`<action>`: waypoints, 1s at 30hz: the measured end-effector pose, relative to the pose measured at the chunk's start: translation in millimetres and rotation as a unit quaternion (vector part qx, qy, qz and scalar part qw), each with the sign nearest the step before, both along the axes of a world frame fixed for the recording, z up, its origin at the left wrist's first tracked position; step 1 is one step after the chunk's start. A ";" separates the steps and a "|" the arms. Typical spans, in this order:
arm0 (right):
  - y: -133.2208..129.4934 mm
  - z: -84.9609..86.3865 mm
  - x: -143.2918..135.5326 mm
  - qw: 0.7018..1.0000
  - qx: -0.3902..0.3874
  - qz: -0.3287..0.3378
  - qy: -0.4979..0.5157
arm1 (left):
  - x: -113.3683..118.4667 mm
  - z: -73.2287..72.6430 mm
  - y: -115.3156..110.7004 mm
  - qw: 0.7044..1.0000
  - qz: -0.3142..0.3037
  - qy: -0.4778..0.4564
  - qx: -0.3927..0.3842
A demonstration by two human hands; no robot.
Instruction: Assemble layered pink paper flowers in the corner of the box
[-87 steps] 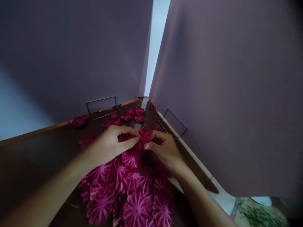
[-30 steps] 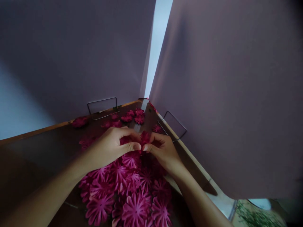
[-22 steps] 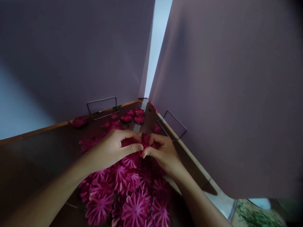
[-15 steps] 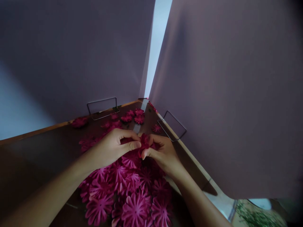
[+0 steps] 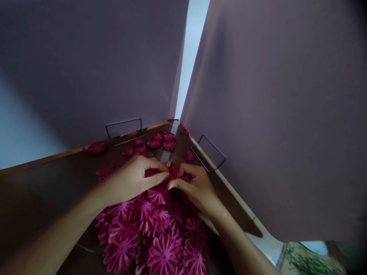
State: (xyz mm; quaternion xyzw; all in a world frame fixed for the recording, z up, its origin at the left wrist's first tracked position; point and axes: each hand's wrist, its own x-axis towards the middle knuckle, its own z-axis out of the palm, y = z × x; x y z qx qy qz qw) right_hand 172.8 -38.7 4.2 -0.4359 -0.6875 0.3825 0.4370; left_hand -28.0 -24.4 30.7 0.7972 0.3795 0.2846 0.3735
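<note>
Between my two hands is a small dark pink artificial flower (image 5: 173, 170), held just above a heap of similar pieces. My left hand (image 5: 145, 173) pinches its left side with thumb and forefinger. From the right, my right hand (image 5: 193, 183) grips the same flower, its thumb pointing left below the petals. Part of the flower is hidden by my fingers. Under and in front of my hands lies a pile of flat pink petal pieces (image 5: 163, 254), several with a small hole at the centre.
Loose pink flowers (image 5: 168, 145) lie farther back on the dark tabletop (image 5: 71, 179). Grey panels (image 5: 100, 68) rise behind and on the right, with wire stands (image 5: 124, 131) at their feet. Green sprigs (image 5: 312, 263) show at the lower right, beyond the table edge.
Both hands have shifted very slightly and stay together at the flower. The flower appears more gathered and a little turned between my fingers. The pile has not moved.
</note>
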 end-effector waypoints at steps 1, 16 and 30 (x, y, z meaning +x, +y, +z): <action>0.1 0.2 0.1 1.000 -0.001 0.001 -0.001 | -0.9 0.3 0.0 1.000 -0.002 0.006 0.001; -1.5 3.2 1.8 0.997 0.017 0.053 -0.058 | 3.1 -3.3 2.4 0.996 0.082 -0.006 0.026; -3.1 12.4 1.2 0.995 0.009 0.054 -0.082 | -1.3 -5.4 10.4 0.998 0.039 -0.034 -0.034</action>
